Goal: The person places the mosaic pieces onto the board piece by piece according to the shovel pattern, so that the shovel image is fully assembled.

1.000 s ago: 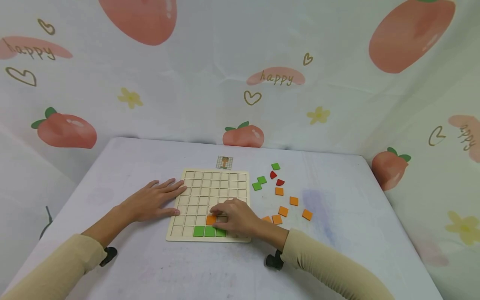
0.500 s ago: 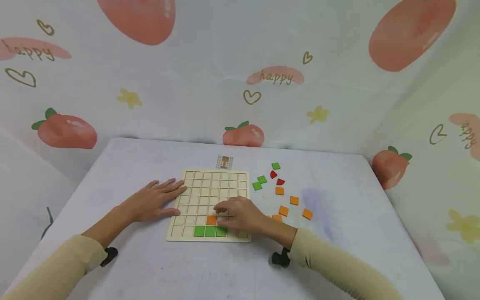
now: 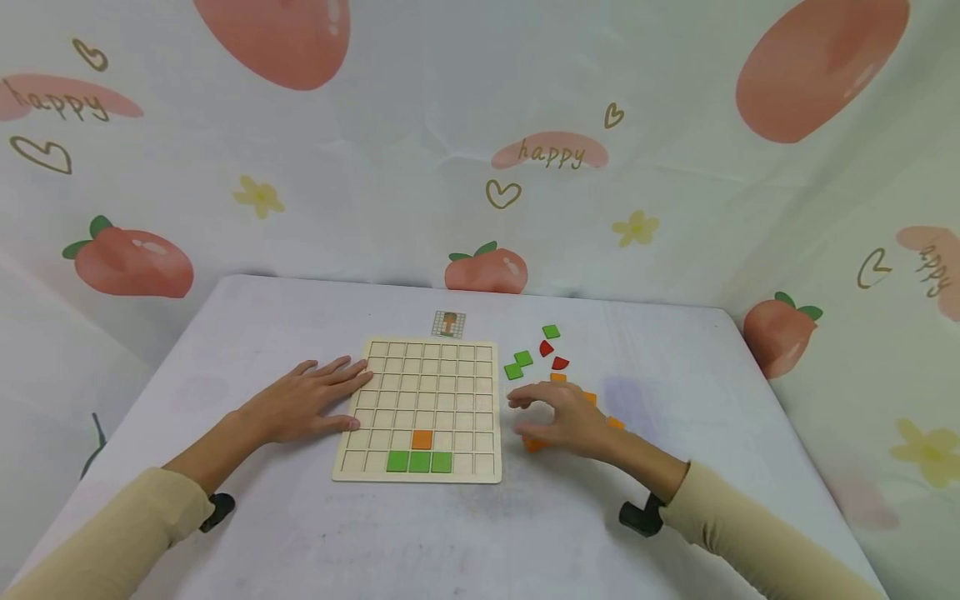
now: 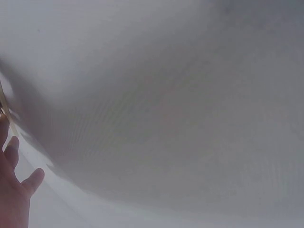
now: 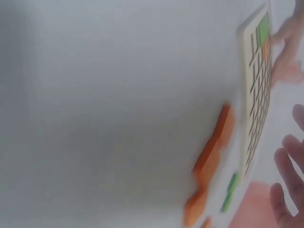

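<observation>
A pale wooden grid board (image 3: pixel 465 392) lies on the table. Three green square tiles (image 3: pixel 420 462) sit side by side in its nearest row, and one orange square tile (image 3: pixel 422 439) fills a cell just above the middle one. My left hand (image 3: pixel 303 404) rests with spread fingers at the board's left edge. To the right of the board, my right hand (image 3: pixel 566 421) hovers over loose orange tiles (image 3: pixel 536 445), fingers bent and thumb apart, nothing between them. It partly hides those tiles. In the right wrist view its fingers (image 5: pixel 289 164) show apart from the orange tiles (image 5: pixel 209 161).
Loose green tiles (image 3: pixel 522 358) and two red wedge-shaped pieces (image 3: pixel 560 363) lie right of the board's far corner. A small picture card (image 3: pixel 448 324) is behind the board. A printed cloth (image 3: pixel 390 167) hangs behind the table.
My right hand has moved right, off the board to above the loose orange tiles. The orange tile stays in its cell. My left hand has not moved.
</observation>
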Motion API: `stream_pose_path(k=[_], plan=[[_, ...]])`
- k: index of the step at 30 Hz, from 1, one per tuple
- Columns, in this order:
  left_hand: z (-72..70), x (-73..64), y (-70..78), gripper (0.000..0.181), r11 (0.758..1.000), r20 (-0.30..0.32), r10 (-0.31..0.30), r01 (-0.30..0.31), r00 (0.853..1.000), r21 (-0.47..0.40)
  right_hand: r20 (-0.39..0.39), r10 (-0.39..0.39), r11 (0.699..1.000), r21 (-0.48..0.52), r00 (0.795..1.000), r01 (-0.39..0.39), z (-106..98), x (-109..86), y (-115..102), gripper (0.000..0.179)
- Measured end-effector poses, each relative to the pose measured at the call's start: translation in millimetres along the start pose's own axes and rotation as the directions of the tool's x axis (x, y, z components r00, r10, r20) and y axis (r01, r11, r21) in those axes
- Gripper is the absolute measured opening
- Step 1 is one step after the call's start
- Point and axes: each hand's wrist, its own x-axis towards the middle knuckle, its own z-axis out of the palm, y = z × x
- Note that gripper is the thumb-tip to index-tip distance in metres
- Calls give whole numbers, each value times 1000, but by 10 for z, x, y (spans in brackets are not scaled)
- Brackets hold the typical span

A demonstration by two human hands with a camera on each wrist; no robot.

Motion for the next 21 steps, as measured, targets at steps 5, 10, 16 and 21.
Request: stream_pose_path(k=[5,10,16,21], plan=[[-1,-1,-3,77,1000,4,-2,2,1000,-12,-58,50,998,-44,997,-53,-196,-266,132,41],[6,6,7,77,1000,5,4,-4,1000,-10,-111,78,992,-86,991,-88,-331,-587,277,44],[-3,1,0,77,1000,9,-2,2,1000,-3,-174,122,976,-159,977,-150,-421,-875,478,44],[1,7,2,77,1000,3,1,-1,1000,-7,-179,203,958,-167,963,-233,-446,-1056,623,47]])
